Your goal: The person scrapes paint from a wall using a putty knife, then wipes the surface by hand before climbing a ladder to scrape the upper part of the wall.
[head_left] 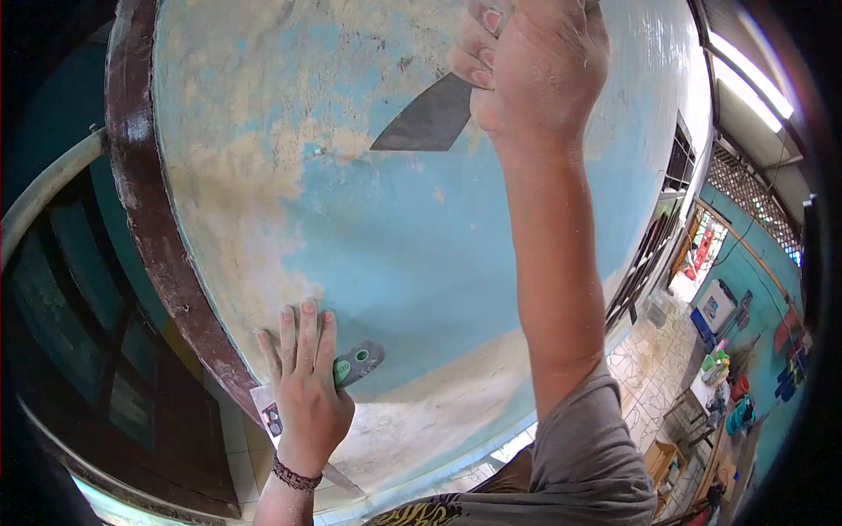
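Observation:
My right hand (544, 79) is up at the top, its fingers curled closed around a scraper. The scraper's dark grey blade (425, 118) points down and left, lying at or close to the blue wall (395, 237); its handle is mostly hidden in my fist. Lower left, my left hand (307, 386) rests against the wall with its fingers stretched upward. A putty knife is caught under that palm and thumb. Its grey and green handle (360, 364) sticks out to the right, while the hand covers its middle. A labelled corner (270, 416) shows left of the wrist.
Pale patches mark the wall surface. A dark brown frame (145, 193) edges it on the left, beside a dark panelled door (88, 333). To the right lie a tiled floor (653, 359), a wooden chair (688, 408) and cluttered belongings along a teal wall.

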A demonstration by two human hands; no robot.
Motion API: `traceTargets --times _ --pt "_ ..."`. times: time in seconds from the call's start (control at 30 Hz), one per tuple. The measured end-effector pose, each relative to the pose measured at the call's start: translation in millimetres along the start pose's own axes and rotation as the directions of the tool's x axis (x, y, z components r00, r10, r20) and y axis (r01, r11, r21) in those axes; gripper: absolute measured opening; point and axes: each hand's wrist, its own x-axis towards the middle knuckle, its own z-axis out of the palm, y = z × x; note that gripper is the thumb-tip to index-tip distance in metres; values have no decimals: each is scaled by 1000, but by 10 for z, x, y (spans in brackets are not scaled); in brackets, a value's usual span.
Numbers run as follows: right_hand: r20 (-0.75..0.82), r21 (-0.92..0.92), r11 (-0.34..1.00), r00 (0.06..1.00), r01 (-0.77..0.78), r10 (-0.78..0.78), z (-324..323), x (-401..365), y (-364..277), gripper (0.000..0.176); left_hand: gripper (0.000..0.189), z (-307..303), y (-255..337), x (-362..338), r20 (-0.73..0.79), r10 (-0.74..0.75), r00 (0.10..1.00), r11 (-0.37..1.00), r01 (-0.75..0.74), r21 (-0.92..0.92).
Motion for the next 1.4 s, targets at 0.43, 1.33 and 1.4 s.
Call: traceTargets --times 0.43,1.33,1.4 --pt "-31 12 1000 999 -9 9 -96 -28 48 35 78 -8 -16 -7 8 3 1000 1000 -3 0" --pt "122 207 978 992 -35 9 -168 63 15 23 76 -2 8 -1 -9 2 1000 999 -1 39" --pt "16 -36 997 998 -68 68 -36 15 137 22 77 -3 2 -30 -4 1 1000 999 -1 47"
